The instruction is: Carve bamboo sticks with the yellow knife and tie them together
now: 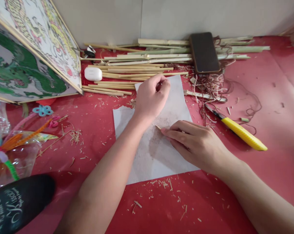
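Right hand grips thin stick over worn sheet; left-hand grip not determinable.
The thin stick (158,127) is pinched in the fingertips of the right hand (194,143), its exposed tip over the middle of the grey-white sheet (139,162). Left hand (152,96), at 12 o'clock from the tip, is curled above the sheet; whether it holds anything cannot be told. From the sheet's centre: yellow cutter (244,133), blade exposed, at 3 o'clock; tangled string (213,86) at 2; phone (205,53) at 1, lying across bamboo strips (166,56); white case (93,74) at 10.
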{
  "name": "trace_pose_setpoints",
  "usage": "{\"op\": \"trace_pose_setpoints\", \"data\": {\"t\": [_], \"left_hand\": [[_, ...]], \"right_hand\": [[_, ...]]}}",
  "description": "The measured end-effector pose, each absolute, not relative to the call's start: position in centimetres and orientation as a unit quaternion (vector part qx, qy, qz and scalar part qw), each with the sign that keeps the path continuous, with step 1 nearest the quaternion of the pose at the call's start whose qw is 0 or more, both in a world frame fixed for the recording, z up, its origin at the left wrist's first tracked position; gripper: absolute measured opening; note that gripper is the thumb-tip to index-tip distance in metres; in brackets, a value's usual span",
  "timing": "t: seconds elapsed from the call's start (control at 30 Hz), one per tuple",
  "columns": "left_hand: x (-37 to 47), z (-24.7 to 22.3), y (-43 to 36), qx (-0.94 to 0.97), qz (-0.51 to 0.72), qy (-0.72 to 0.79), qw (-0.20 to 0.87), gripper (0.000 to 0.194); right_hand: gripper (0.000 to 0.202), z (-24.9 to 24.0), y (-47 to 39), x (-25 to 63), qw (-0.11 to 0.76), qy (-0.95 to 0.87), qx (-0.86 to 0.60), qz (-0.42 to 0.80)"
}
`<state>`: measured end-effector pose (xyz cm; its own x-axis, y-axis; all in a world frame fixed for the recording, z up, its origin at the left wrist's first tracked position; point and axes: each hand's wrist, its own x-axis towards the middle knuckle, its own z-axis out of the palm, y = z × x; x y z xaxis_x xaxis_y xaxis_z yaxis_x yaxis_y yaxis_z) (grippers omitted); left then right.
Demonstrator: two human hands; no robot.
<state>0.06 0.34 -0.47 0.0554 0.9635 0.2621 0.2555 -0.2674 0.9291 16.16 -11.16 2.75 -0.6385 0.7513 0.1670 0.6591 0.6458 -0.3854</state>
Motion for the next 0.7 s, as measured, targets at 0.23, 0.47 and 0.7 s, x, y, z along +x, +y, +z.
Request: {"op": "trace_pose_setpoints", "data": {"t": [0.23,0.47,0.7], "left_hand": [[0.0,-0.3,0.2,0.625,0.486,0.487,0.368,0.029],[0.0,-0.3,0.3,0.629,0.481,0.49,0.366,0.03],[0.0,-0.2,0.2,0.629,0.482,0.49,0.364,0.029]], "right_hand": [[0.028,2.7,-11.2,16.1,0.16,-0.891,-0.401,0.141],[0.021,2.6,-9.9,17.1,0.213,-0.817,-0.53,0.075],[0.021,2.8,-10.9,16.0,0.189,-0.871,-0.44,0.107]]}}
